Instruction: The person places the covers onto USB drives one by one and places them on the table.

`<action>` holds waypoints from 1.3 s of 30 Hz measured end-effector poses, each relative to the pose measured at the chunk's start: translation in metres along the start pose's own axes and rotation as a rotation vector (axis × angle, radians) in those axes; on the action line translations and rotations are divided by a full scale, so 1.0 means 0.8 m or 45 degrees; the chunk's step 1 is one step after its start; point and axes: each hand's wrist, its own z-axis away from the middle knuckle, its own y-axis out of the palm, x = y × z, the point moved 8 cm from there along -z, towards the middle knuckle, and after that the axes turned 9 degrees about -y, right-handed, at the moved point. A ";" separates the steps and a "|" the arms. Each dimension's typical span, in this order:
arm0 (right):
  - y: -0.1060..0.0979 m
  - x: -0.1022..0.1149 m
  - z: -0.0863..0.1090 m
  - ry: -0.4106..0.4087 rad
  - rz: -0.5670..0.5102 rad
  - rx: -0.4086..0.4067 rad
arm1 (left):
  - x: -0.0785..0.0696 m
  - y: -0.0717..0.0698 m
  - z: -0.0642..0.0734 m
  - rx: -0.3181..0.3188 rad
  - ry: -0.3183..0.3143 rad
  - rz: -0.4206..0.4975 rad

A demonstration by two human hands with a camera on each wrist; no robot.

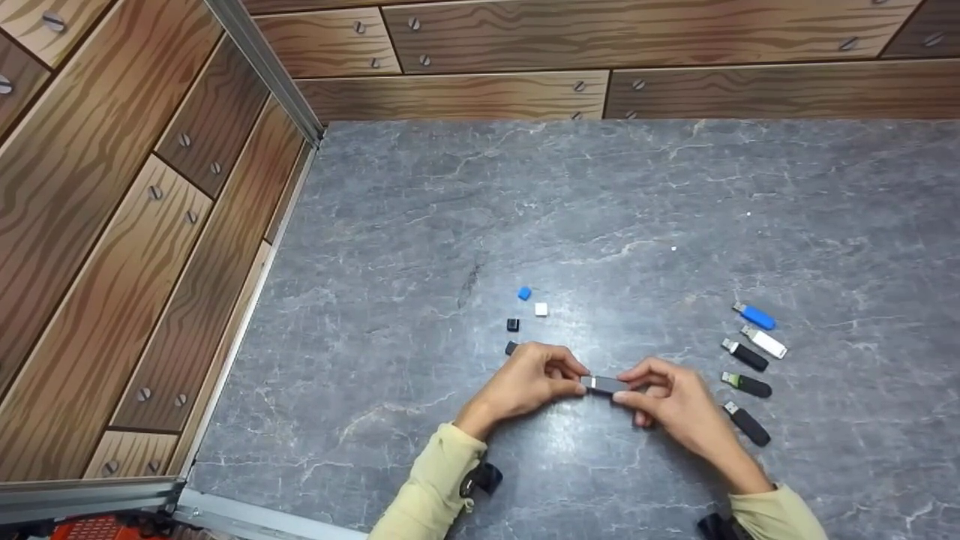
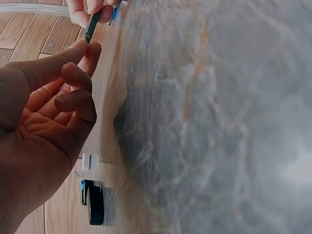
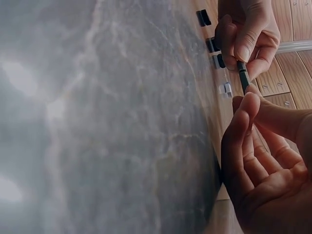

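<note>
Stick [image 1: 606, 385]: dark, over near half of grey tabletop [image 1: 390, 225]
Left hand [image 1: 527, 382]: pinches left end
Right hand [image 1: 677, 403]: pinches right end
Beyond left hand: blue cap [image 1: 524, 293], white cap [image 1: 541, 309], black cap [image 1: 513, 325]
Right of right hand: blue drive [image 1: 757, 316], white drive [image 1: 766, 343], three dark drives [image 1: 748, 357]

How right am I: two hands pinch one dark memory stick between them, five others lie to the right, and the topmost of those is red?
Not quite: the topmost memory stick is blue, not red, as the head view shows. The rest stands: the left hand and right hand pinch one dark memory stick, and five others lie to the right.
</note>
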 end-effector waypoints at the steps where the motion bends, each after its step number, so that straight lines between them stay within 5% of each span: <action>1: 0.000 -0.001 0.000 0.000 -0.008 0.003 | 0.000 0.001 0.000 0.001 -0.001 0.001; 39: 0.004 -0.011 -0.006 0.097 0.010 -0.038 | 0.003 0.006 -0.002 -0.098 -0.022 -0.117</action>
